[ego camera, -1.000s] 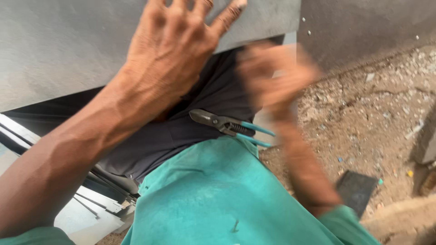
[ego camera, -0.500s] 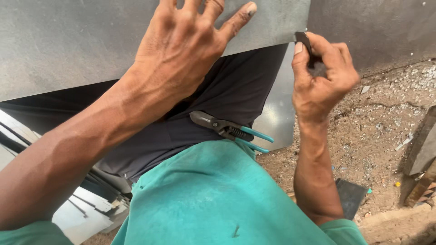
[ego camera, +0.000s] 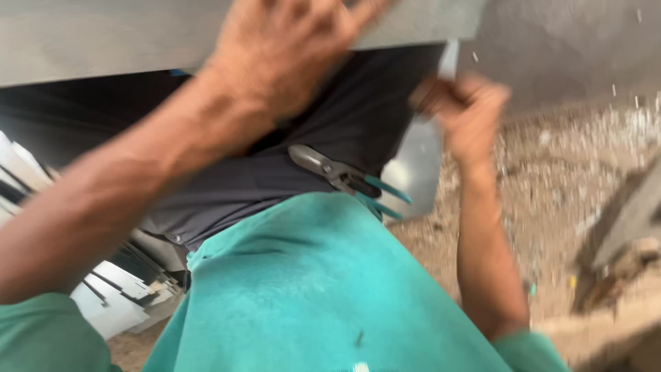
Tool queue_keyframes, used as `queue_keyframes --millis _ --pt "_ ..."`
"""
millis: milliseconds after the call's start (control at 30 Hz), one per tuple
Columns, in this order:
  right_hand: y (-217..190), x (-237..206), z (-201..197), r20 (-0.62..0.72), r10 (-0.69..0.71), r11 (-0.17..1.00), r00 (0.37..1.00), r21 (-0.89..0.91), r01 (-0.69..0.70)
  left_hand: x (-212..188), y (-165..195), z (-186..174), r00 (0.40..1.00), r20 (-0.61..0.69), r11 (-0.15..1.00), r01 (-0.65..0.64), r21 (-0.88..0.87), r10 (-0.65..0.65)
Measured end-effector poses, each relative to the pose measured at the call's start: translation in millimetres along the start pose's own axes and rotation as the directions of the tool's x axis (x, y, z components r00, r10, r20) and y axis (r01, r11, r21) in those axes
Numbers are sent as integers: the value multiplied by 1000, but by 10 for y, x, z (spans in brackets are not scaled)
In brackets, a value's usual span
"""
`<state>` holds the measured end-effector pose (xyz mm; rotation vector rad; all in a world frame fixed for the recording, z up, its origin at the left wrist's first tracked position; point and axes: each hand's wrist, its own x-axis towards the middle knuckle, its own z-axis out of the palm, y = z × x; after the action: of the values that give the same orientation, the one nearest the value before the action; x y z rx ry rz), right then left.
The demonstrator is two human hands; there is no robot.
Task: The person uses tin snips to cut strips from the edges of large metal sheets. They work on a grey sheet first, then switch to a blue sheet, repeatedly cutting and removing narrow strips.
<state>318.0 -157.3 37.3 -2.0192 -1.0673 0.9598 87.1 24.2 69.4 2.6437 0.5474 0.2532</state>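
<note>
My left hand (ego camera: 289, 48) lies flat on a large grey metal sheet (ego camera: 103, 34) held across the top of the view, fingers spread and holding nothing. My right hand (ego camera: 468, 110) is blurred at the sheet's right edge with its fingers curled; what is in it is hidden by blur. A pale bent part of the metal (ego camera: 413, 165) hangs down beside that hand. Tin snips with teal handles (ego camera: 344, 176) rest on my lap, on the dark trousers just above my green shirt (ego camera: 310, 289), untouched by either hand.
Dirt ground with scraps (ego camera: 564, 179) spreads to the right. Several pale metal offcuts (ego camera: 103, 289) lie at the lower left. A dark blurred object (ego camera: 620, 227) stands at the right edge.
The view has tilted and blurred. My right hand has dropped slightly from the sheet's edge, and the thin dark tool it held is no longer distinguishable. My left hand stays on the sheet.
</note>
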Motion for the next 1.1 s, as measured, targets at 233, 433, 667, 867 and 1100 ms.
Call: queue_keyframes --millis 233,433,667,867,1100 --pt "125 -996 235 443 232 886 866 -463 -1 -358 327 770 703 321 -357 102 -929 -634" --pt "608 -1188 424 506 315 692 803 -702 171 -393 -2 903 627 275 -138 259 -956 -729" --pt "68 -831 306 638 -22 891 769 -337 304 -2734 -711 59 465 44 -279 -448 -849 -884" --pt "-1162 -386 908 770 292 897 567 -426 117 -2918 -257 482 519 12 -339 -540 -770 -854" --pt "-1543 -94 996 809 390 863 440 -488 131 -2656 -51 782 656 88 -449 -405 -796 -749"
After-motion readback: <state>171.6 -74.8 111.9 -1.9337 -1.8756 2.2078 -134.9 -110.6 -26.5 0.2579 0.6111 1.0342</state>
